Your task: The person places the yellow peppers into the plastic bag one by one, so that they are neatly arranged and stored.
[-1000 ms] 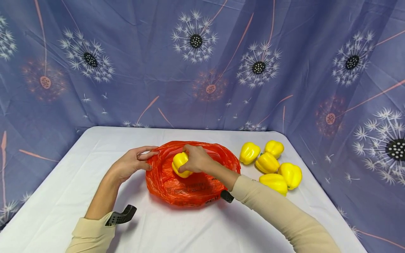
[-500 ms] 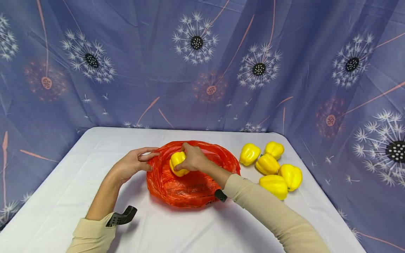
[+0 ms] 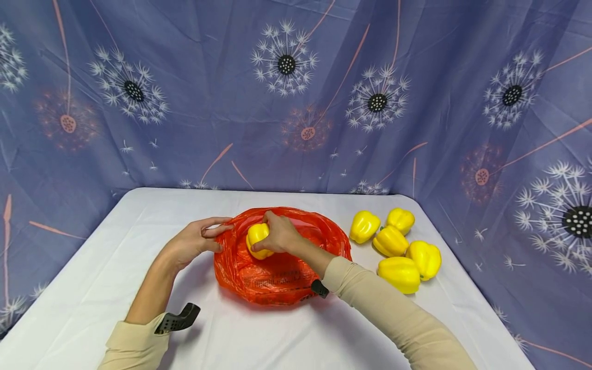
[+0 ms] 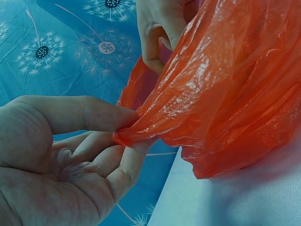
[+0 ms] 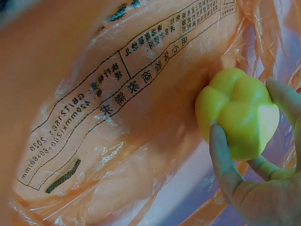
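Observation:
A red plastic bag [image 3: 282, 288] lies with its mouth wide on the table, printed lettering showing on its inside. My left hand [image 3: 194, 241] pinches the bag's left rim between thumb and fingers, as the left wrist view shows at the pinched fold of the bag [image 4: 124, 134]. Within the bag's mouth, my right hand [image 3: 283, 235] holds a yellow bell pepper [image 3: 258, 240] toward the left side. The right wrist view has the thumb and fingers round this pepper [image 5: 237, 113], close to the bag's inner wall.
Several yellow bell peppers [image 3: 390, 240] lie grouped on the white table [image 3: 194, 329] to the right of the bag. A blue curtain [image 3: 208, 92] with a dandelion print hangs behind and beside the table. Each wrist bears a black camera mount [image 3: 178, 318].
My right hand has shifted slightly left inside the bag with the bell pepper in its fingers. The left hand keeps its place on the rim.

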Action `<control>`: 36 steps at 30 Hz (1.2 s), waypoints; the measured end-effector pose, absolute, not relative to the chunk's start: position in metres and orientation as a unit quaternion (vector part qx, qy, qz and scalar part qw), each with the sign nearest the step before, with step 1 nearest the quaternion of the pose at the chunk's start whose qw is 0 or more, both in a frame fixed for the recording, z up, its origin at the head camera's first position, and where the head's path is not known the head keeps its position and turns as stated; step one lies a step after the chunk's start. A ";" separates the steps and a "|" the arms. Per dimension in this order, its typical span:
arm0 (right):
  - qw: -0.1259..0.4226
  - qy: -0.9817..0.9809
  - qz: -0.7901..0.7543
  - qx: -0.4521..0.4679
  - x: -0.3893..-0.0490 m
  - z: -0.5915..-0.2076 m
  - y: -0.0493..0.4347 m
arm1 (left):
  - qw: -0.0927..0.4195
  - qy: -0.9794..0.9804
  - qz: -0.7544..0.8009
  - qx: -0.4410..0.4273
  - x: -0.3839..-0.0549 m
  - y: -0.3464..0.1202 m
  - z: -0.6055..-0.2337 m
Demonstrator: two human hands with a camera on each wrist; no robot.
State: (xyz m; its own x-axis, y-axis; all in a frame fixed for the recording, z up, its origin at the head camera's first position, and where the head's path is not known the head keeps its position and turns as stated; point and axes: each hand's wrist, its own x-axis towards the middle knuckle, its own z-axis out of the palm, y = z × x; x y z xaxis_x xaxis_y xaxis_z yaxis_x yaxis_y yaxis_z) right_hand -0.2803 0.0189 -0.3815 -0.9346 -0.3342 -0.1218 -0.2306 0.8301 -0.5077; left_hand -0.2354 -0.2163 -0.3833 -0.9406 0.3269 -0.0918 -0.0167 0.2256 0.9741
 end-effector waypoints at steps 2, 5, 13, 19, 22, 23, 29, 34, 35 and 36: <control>0.099 0.951 -0.249 -0.153 -0.281 -0.383 0.019 | 0.139 0.769 0.616 0.100 -0.235 -0.216 -0.383; 0.092 0.952 -0.243 -0.162 -0.281 -0.385 0.019 | 0.138 0.769 0.616 0.103 -0.235 -0.216 -0.383; 0.088 0.951 -0.241 -0.171 -0.280 -0.387 0.020 | 0.135 0.766 0.620 0.105 -0.236 -0.217 -0.385; 0.095 0.946 -0.254 -0.175 -0.280 -0.386 0.022 | 0.133 0.768 0.618 0.102 -0.235 -0.216 -0.385; 0.097 0.945 -0.256 -0.178 -0.279 -0.386 0.023 | 0.131 0.769 0.617 0.104 -0.235 -0.216 -0.384; 0.099 0.944 -0.258 -0.179 -0.279 -0.386 0.024 | 0.131 0.769 0.617 0.104 -0.235 -0.216 -0.384; 0.114 0.939 -0.267 -0.183 -0.278 -0.382 0.026 | 0.133 0.768 0.619 0.095 -0.234 -0.217 -0.384; 0.120 0.937 -0.262 -0.197 -0.279 -0.380 0.028 | 0.132 0.771 0.616 0.092 -0.235 -0.220 -0.384; 0.120 0.937 -0.259 -0.199 -0.280 -0.380 0.028 | 0.132 0.772 0.615 0.092 -0.235 -0.220 -0.384; 0.116 0.937 -0.257 -0.204 -0.280 -0.381 0.029 | 0.131 0.772 0.615 0.092 -0.235 -0.220 -0.384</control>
State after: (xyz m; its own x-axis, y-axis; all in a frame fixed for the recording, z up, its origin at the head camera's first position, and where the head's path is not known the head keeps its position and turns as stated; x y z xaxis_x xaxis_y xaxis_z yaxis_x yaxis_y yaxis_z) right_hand -0.2800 0.0288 -0.3809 -0.8897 -0.4424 -0.1133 -0.3225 0.7843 -0.5301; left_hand -0.2348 -0.2202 -0.3844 -0.9487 0.3031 -0.0902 -0.0201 0.2271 0.9737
